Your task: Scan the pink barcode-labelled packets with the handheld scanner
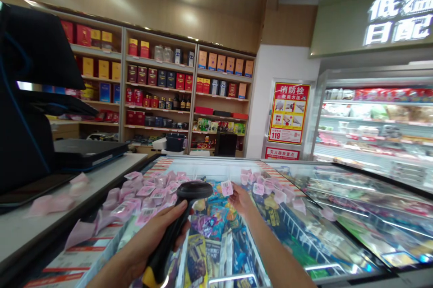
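Note:
In the lower middle of the head view, my left hand (164,220) is wrapped round the handle of a black barcode scanner (194,190) with a yellow patch at its base. The scanner's head points to the right. My right hand (239,198) reaches over the freezer and pinches a small pink piece with a barcode label (227,188). Similar pink pieces (149,191) lie heaped along the left side, and others (267,185) are on the right. Under both hands, bagged frozen goods (206,234) fill the freezer.
At left, a counter (111,173) carries a dark checkout terminal (30,98) and a black flat box (88,150). White wire dividers (297,229) stand inside the freezer. Behind are shelves of boxed goods (158,78), with a lit chiller (372,125) at right.

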{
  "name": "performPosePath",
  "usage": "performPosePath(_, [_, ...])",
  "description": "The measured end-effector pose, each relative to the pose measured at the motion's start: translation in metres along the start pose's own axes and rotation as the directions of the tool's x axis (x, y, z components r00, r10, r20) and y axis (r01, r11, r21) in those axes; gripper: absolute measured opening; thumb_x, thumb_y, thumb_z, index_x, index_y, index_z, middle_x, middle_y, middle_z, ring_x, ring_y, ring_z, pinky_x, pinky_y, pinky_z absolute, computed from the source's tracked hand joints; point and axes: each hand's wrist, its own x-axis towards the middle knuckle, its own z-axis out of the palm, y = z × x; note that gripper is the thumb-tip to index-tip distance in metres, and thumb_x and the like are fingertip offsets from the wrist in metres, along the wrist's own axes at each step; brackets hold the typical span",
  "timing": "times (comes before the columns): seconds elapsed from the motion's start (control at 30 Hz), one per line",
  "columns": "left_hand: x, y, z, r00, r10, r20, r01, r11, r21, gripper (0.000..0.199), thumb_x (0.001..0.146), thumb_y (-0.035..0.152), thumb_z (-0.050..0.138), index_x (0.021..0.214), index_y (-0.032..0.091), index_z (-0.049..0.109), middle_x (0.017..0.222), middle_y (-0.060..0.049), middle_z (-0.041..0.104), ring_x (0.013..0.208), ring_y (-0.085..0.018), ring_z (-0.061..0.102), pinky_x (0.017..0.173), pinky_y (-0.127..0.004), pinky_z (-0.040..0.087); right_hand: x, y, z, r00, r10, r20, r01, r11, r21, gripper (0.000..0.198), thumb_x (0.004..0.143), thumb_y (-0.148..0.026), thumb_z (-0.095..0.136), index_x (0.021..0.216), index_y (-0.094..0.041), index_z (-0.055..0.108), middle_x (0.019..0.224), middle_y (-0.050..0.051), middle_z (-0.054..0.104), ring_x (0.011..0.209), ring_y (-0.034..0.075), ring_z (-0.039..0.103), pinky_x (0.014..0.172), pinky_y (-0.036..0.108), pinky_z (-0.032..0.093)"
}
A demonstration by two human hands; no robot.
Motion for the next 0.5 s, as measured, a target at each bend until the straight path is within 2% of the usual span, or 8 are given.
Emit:
performPosePath(0.13, [0.0, 0.002, -0.006, 0.999, 0.038, -0.008, -0.038, 0.999, -0.019, 0.028, 0.067, 0.043, 0.052, 0.07, 0.015, 0.052, 0.049, 0.003, 0.051, 0.037, -0.005, 0.042, 0.036, -0.015, 0.031, 0.001, 0.009, 0.005, 0.992, -0.063, -0.105, 0.044, 0.983, -0.176, 0.022, 0.062, -0.024, 0.051, 0.083, -0.019, 0.053, 0.057, -0.004, 0.055, 0.05, 0.008, 0.05, 0.047, 0.02, 0.039])
performPosePath(0.23, [-0.001, 0.003, -0.014, 0.998, 0.043, -0.055, -0.045, 0.998, -0.033, 0.028, 0.066, 0.043, 0.053, 0.069, 0.016, 0.052, 0.049, 0.003, 0.052, 0.038, -0.005, 0.042, 0.037, -0.016, 0.033, 0.005, 0.018, 0.012, 0.979, -0.118, -0.164, 0.064, 0.951, -0.303, 0.024, 0.061, -0.021, 0.05, 0.085, -0.018, 0.054, 0.056, -0.004, 0.053, 0.048, 0.008, 0.048, 0.047, 0.021, 0.04])
performPosePath(0.37, [-0.005, 0.005, -0.021, 0.997, 0.02, -0.078, -0.024, 0.999, -0.047, 0.03, 0.065, 0.045, 0.053, 0.073, 0.015, 0.053, 0.05, 0.002, 0.053, 0.038, -0.006, 0.043, 0.036, -0.016, 0.033, 0.016, 0.036, 0.025, 0.967, -0.175, -0.184, 0.083, 0.903, -0.421, 0.023, 0.062, -0.017, 0.049, 0.084, -0.017, 0.055, 0.053, -0.003, 0.053, 0.044, 0.008, 0.047, 0.047, 0.022, 0.041])
performPosePath(0.5, [-0.007, 0.006, -0.024, 0.996, 0.025, -0.082, -0.03, 0.998, -0.055, 0.029, 0.066, 0.045, 0.052, 0.07, 0.016, 0.053, 0.049, 0.002, 0.053, 0.038, -0.006, 0.043, 0.037, -0.017, 0.034, 0.027, 0.052, 0.035, 0.958, -0.238, -0.161, 0.108, 0.816, -0.567, 0.021, 0.063, -0.015, 0.047, 0.08, -0.015, 0.058, 0.055, -0.001, 0.055, 0.043, 0.009, 0.049, 0.045, 0.023, 0.041])
